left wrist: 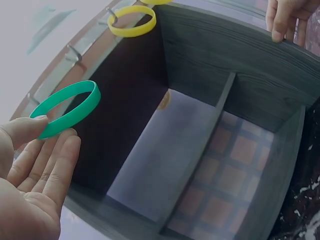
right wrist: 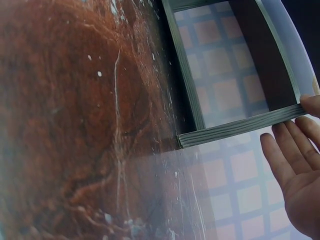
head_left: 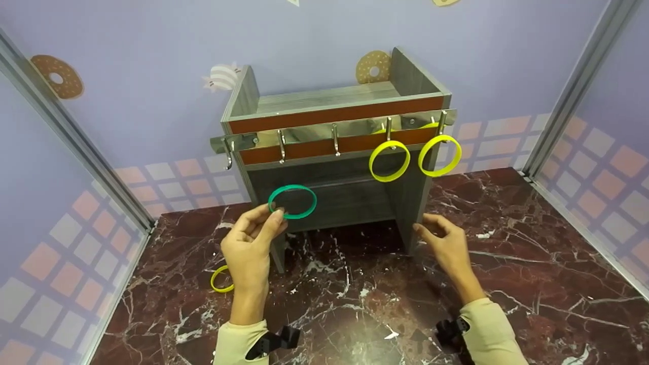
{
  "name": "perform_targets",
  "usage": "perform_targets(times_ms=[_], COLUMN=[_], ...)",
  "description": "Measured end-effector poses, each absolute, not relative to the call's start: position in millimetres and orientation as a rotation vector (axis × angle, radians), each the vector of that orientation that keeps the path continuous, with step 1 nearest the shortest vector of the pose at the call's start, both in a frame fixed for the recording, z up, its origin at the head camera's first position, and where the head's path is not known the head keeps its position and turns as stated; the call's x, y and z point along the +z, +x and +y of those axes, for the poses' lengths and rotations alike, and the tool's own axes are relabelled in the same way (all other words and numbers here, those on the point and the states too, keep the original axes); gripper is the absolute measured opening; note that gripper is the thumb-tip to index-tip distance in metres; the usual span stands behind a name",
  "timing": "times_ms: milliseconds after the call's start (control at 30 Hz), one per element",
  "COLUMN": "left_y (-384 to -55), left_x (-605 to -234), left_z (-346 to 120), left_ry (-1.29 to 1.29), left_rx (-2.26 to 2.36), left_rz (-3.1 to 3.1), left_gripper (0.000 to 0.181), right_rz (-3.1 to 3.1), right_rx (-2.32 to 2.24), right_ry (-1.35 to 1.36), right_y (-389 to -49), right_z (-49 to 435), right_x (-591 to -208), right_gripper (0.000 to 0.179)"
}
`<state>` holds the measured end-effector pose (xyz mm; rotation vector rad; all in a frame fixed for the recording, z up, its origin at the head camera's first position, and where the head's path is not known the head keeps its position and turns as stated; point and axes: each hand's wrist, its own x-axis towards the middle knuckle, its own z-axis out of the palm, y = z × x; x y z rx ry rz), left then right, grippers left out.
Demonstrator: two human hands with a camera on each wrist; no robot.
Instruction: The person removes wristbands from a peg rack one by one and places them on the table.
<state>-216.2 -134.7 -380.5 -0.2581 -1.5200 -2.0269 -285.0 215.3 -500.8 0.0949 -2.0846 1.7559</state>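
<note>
"Ring [left wrist: 75, 114], the green one: where is it held?"

"It is held up in front of the shelf [head_left: 334, 114], near the shelf's left end. In the head view it is seen lower than the hooks [head_left: 335, 139]."

"How is it held?"

"Its edge is pinched by the left hand [head_left: 252, 243], between the thumb and the fingers."

"What is held by the right hand [head_left: 448, 246]?"

"The right side board of the shelf is gripped by it. The board's edge is caught between the thumb and the fingers."

"What is fixed to the shelf?"

"A shiny bar [head_left: 309, 133] with five hooks is fixed across its front. One yellow ring [head_left: 440, 175] is hung on the hook at the shelf's right end. Another yellow ring [head_left: 389, 179] is hung on the next hook in."

"Are more rings seen?"

"A third yellow ring [head_left: 213, 280] is laid to the left of the shelf, partly hidden by the left hand."

"What is seen around the shelf?"

"It is held up by a dark red table [head_left: 350, 329] with white lines. Behind it, a pale purple wall [head_left: 304, 40] is covered with doughnuts [head_left: 43, 73] and squares."
</note>
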Motion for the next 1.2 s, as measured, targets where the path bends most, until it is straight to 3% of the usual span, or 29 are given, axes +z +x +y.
perform_targets(times_ms=[1200], left_y=[-212], left_x=[-419], left_z=[-203], left_ry=[0.113], left_rx=[-2.025], left_rz=[-1.402], left_gripper=[0.019], right_rz=[-2.126], right_rx=[1.730], right_ry=[0.076], right_y=[-277], right_z=[210], right_x=[-487], right_gripper=[0.028])
